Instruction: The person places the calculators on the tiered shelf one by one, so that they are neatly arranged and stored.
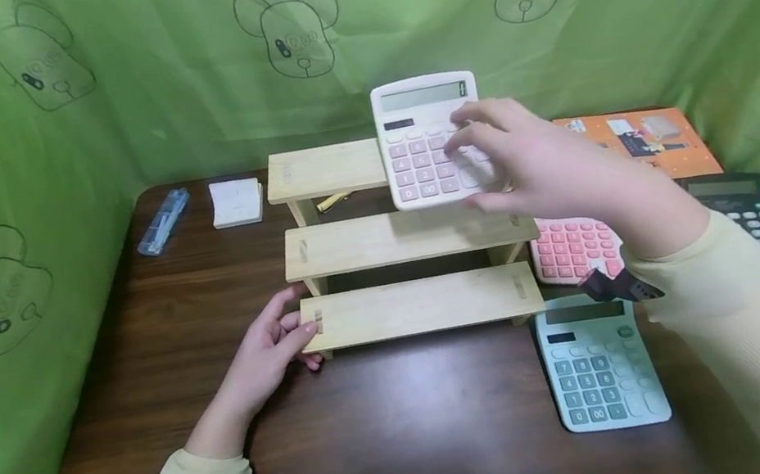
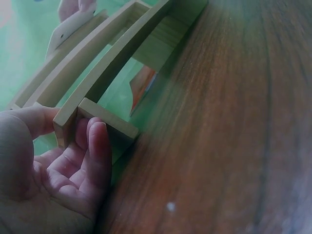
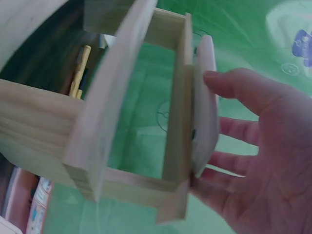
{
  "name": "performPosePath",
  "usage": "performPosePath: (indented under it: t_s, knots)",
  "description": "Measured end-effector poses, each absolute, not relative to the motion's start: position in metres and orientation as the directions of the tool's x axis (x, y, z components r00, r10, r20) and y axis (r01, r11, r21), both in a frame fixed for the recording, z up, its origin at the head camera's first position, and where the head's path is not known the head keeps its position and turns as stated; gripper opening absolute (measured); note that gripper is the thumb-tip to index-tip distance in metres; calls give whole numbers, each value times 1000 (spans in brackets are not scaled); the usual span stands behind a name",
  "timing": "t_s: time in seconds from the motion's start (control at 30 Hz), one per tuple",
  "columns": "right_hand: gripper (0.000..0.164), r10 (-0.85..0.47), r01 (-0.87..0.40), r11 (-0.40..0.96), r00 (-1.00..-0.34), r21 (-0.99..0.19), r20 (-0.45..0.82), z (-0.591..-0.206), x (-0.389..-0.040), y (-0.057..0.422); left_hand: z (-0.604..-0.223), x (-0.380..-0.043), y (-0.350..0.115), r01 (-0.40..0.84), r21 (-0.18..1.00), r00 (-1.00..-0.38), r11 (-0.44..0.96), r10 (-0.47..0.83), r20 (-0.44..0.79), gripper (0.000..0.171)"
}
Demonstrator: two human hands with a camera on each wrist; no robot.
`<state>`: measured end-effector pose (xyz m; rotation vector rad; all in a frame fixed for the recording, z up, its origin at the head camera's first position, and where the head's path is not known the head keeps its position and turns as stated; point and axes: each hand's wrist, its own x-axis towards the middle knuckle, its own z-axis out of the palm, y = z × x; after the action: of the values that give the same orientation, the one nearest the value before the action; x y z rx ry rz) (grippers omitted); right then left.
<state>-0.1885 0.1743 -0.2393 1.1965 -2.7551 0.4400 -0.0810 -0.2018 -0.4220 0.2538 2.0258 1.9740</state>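
A three-tier wooden rack (image 1: 421, 307) stands on the table. My left hand (image 1: 271, 349) grips the left end of its lowest board, thumb on top and curled fingers beneath, as the left wrist view (image 2: 73, 170) also shows. Over the top board, my right hand (image 1: 524, 156) holds a white calculator (image 1: 410, 126) with pale lilac keys by its right side. The calculator leans upright with its display at the top, overlapping the top board's right half. From the right wrist, the calculator (image 3: 204, 107) appears edge-on, close against the rack's board (image 3: 180, 112), fingertips at its edges.
Right of the rack lie a pink calculator (image 1: 575, 246), a mint-green calculator (image 1: 601, 368), a black calculator (image 1: 744, 208) and an orange printed box (image 1: 640, 138). Back left are a blue translucent case (image 1: 164, 221) and white note pads (image 1: 236, 202). Green cloth (image 1: 181, 111) surrounds the table.
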Motion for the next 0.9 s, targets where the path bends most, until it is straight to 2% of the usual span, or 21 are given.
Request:
performPosePath:
  t_s: [0.13, 0.37, 0.57, 0.63, 0.8, 0.9]
  knots:
    - [53, -696, -745, 625, -667, -231, 268, -248, -191, 168, -427, -79, -200, -88, 996, -937, 25, 338, -92, 54]
    - [59, -694, -752, 615, -659, -236, 292, -251, -195, 161, -423, -82, -194, -100, 994, -938, 33, 329, -106, 53]
    - [59, -699, -788, 580, -612, -205, 371, -230, -212, 151, -404, -104, -203, -7, 999, -950, 45, 311, -21, 52]
    - [58, -695, -785, 583, -616, -210, 370, -226, -215, 147, -401, -107, -205, 14, 999, -954, 42, 300, 1, 51]
    - [58, -674, -732, 630, -681, -259, 288, -232, -207, 150, -407, -103, -199, -52, 997, -942, 54, 328, -67, 51]
    - [57, -664, -722, 640, -692, -264, 282, -237, -202, 152, -411, -98, -194, -74, 996, -942, 56, 323, -89, 51]
